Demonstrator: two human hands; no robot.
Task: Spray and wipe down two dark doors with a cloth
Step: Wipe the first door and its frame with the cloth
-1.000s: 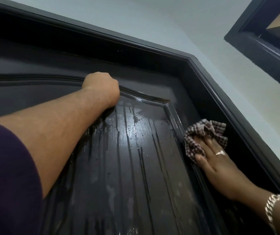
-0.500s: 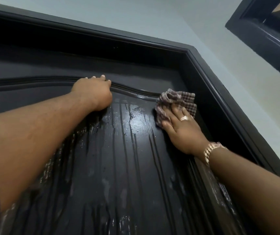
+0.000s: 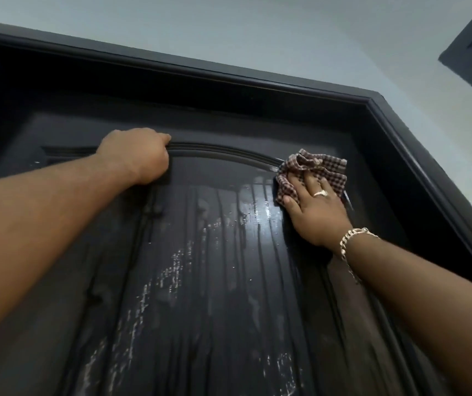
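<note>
One cloth [image 3: 312, 170] under flat right hand [image 3: 314, 212] on one wet door [image 3: 206, 281]; left hand [image 3: 137, 155] on moulding.

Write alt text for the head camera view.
A right hand presses a checked cloth flat against a wet dark door near its top right corner. The left hand curls over the panel's arched moulding.

Wet, glossy dark door [image 3: 229, 267]; checked woven cloth [image 3: 314, 170]; shiny metal bracelet [image 3: 352, 241].

Both forearms are bare. The right hand [image 3: 313, 212] wears a pale ring [image 3: 320, 193] on one finger, and a chunky gold-coloured chain bracelet [image 3: 353, 247] circles its wrist.
</note>
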